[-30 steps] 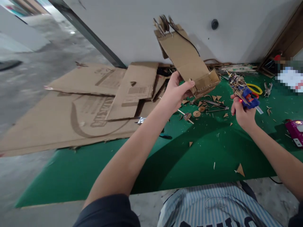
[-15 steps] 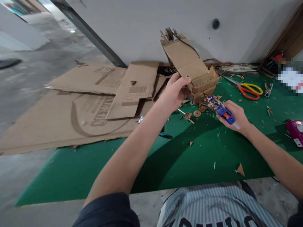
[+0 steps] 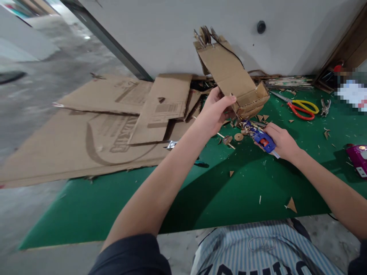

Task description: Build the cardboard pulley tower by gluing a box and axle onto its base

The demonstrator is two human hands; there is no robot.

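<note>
From where I stand, the person's left hand (image 3: pixel 215 110) is closed on the near left side of a folded cardboard structure (image 3: pixel 231 74), thumb on top and fingers tucked around its edge. The structure is held tilted above the far part of the green table (image 3: pixel 129 206), its long flat panel sloping up toward the pale wall (image 3: pixel 172 34). Cardboard discs and metal pieces sit at its raised end, and a dark cord (image 3: pixel 233 53) runs along one side.

The right hand (image 3: pixel 279 140) grips a blue glue gun (image 3: pixel 265 142) with a clear stick poking out of its back. Its nozzle end, tangled with wispy scraps, points at the underside of the structure's boxy lower end; I can't tell whether they touch.

Just below lie a small cardboard disc (image 3: pixel 238 137) and a thin stick threaded through a cardboard wheel (image 3: pixel 227 140). Off to the right are scissors (image 3: pixel 301 115) with red and yellow handles, a small metal tool (image 3: pixel 325 107) and a purple device (image 3: pixel 358 158). Flattened cardboard sheets (image 3: pixel 114 133) overlap on the left.
</note>
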